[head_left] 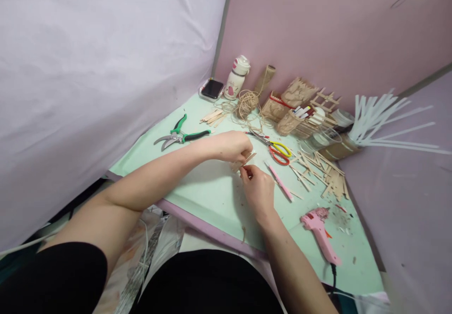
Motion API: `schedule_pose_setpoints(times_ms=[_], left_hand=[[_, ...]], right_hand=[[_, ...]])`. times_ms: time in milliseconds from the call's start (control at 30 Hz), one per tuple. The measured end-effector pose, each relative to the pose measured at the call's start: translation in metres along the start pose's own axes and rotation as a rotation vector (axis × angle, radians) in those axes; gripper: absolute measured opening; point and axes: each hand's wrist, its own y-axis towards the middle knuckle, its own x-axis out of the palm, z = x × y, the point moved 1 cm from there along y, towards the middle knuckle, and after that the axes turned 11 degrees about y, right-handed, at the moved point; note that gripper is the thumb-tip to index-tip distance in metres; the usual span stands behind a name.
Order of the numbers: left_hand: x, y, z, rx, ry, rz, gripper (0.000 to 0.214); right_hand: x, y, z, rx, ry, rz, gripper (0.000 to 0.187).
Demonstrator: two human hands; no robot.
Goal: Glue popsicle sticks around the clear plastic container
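My left hand is closed around a small piece of light wood, partly hidden under the fingers. A short stick end shows beside its fingertips. My right hand meets it from below, thumb and finger pinched at the edge of that piece; whatever lies between those fingertips is too small to make out. Just right of my hands lies a pink pen-like tool. Beyond it rest scissors with red and yellow handles. Green-handled pruning shears lie open to the left of my left hand.
A pink glue gun with a cord lies at the right. Wooden sticks are scattered behind it. Along the back stand a phone, a white bottle, twine, wooden holders and white glue sticks.
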Motion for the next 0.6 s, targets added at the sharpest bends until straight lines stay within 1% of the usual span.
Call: schedule_pose_setpoints(times_ms=[200, 433, 600], left_hand=[[-0.0012, 0.0006, 0.0024, -0.003, 0.017, -0.025, 0.007], [-0.0052, 0.0015, 0.0051, -0.015, 0.034, -0.034, 0.007], [-0.0049, 0.0016, 0.006, -0.024, 0.046, -0.032, 0.008]], right_hand=[[0.0001, 0.0027, -0.0013, 0.029, -0.005, 0.007, 0.02], [0.0007, 0.0023, 0.0014, -0.014, -0.034, 0.033, 0.021], [0.0016, 0.0033, 0.0014, -0.011, -0.073, 0.037, 0.019]])
